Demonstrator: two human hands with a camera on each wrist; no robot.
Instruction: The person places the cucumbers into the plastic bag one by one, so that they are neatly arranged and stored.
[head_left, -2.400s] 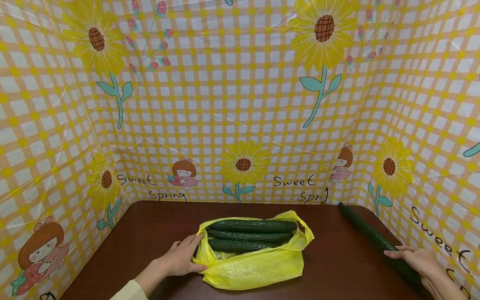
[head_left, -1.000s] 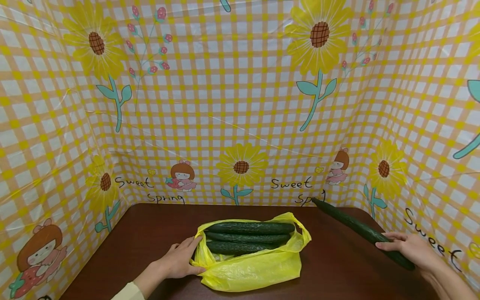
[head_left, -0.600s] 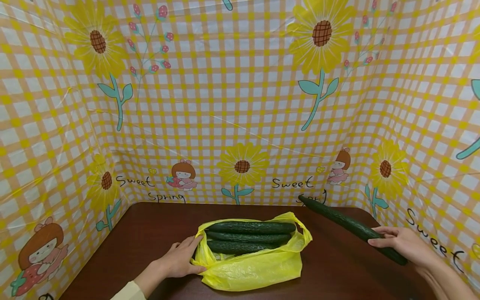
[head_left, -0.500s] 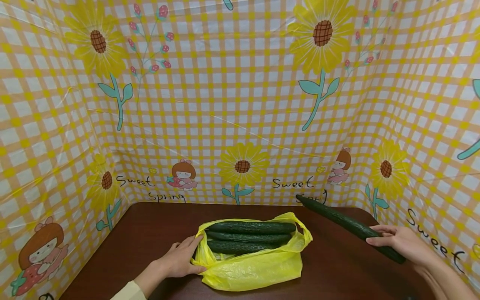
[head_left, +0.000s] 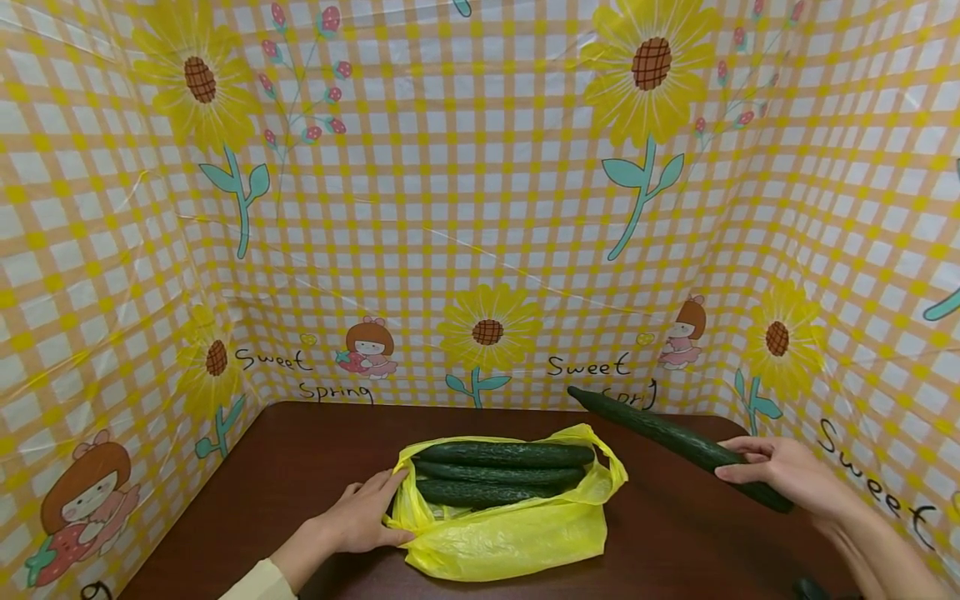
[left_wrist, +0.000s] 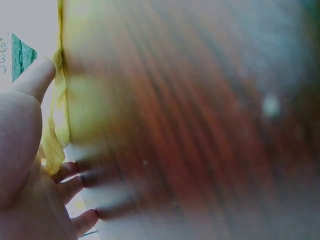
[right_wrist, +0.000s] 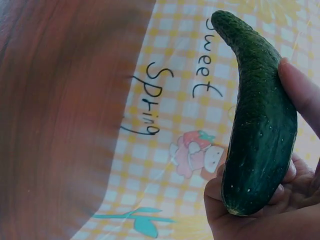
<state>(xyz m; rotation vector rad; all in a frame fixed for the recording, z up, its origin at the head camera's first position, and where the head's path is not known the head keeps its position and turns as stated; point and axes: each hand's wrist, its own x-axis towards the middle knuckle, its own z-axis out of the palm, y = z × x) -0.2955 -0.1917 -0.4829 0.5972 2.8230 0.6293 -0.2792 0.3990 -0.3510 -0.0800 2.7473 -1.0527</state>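
Observation:
My right hand (head_left: pixel 787 479) grips a long dark green cucumber (head_left: pixel 652 427) near its lower end, thumb on one side and fingers curled round the other. The cucumber is raised above the table, tilted, its far tip pointing up and left. In the right wrist view, the same cucumber (right_wrist: pixel 260 115) looks foreshortened. A yellow plastic bag (head_left: pixel 517 537) lies in the middle with its mouth open and three cucumbers (head_left: pixel 502 475) side by side inside. My left hand (head_left: pixel 360 512) rests at the bag's left end, thumb and fairly straight fingers spread apart and touching it.
The dark brown table (head_left: pixel 300 442) has a checked, flower-printed cloth (head_left: pixel 420 208) rising behind and on both sides. At the bottom right, under my right forearm, a small piece of a dark green thing (head_left: pixel 810 590) shows, mostly cut off.
My right hand has lifted the cucumber off the right side of the table and moved it left, its tip swinging toward the bag. The left hand and bag have stayed in place.

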